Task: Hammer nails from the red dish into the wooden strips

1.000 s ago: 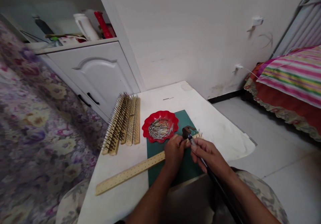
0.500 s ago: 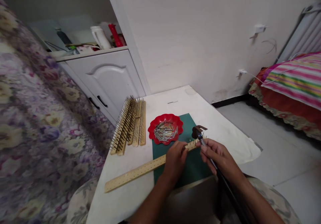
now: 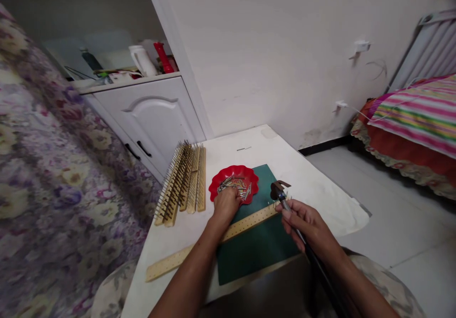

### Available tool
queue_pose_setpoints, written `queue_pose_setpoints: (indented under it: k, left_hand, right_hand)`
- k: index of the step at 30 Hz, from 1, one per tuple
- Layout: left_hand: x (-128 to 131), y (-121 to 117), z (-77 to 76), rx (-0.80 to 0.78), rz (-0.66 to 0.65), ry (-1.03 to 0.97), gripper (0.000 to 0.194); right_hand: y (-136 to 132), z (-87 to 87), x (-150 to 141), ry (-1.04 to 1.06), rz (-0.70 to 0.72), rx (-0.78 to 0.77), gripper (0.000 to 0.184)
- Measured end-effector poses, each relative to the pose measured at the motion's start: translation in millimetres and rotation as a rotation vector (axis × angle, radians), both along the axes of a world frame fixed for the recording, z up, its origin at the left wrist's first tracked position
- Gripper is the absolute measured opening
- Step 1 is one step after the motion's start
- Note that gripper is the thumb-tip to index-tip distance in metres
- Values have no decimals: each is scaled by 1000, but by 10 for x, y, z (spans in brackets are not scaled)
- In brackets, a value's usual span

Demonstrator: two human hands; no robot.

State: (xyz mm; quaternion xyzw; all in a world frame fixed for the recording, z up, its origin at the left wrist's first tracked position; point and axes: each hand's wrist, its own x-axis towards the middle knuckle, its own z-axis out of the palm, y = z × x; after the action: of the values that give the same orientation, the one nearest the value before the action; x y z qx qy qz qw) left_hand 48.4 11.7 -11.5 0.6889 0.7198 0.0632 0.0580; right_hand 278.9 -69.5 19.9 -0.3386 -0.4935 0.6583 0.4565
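Observation:
My left hand [image 3: 228,202] reaches into a red scalloped bowl [image 3: 251,174] of loose nails [image 3: 233,181]; its fingers are bunched together, and whatever their tips hold is hidden. A claw hammer [image 3: 280,190] is in my right hand [image 3: 307,223], gripped by its shaft with the head raised near the end of a wooden strip [image 3: 249,221]. Rows of small holes run along this strip, and a few nails stand upright at its right end. My left forearm crosses over the strip, covering part of it. Beneath the strip's right part lies a green mat [image 3: 256,251].
Several wooden strips bristling with nails [image 3: 181,185] lie at the left of the white-covered table [image 3: 285,156]. Two thin pieces [image 3: 244,148] rest near its back edge. A white cabinet [image 3: 149,113] and floral curtain [image 3: 71,175] border the left; a bed [image 3: 416,118] stands right.
My left hand has moved from the wooden strip, back and left into the bowl of nails. My right hand still holds the hammer in nearly the same place.

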Motion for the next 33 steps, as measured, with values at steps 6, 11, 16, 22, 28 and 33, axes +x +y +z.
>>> queue_pose_setpoints:
  k: [6,11,16,22,28,33]
  left_hand:
    - [-1,32,-37,-16,-3,45,18]
    - [10,-29,-8,31,-50,62,21]
    - [18,-142,71,141,-109,13,18]
    - [134,-416,247,302,-259,-325,17]
    - [371,-797,302,233,-323,-619,18]
    - [426,-903,330,279,-352,-617,18]
  right_hand:
    - [9,36,-25,-3,-6,-14,26]
    - [30,43,-79,-4,-7,3,27]
    - [67,14,-117,-14,-22,24,26]
    - [120,-57,-272,-53,-104,56,25]
    - [188,-161,-395,-58,-221,95,24]
    - [195,-185,-393,-50,-216,97,22]
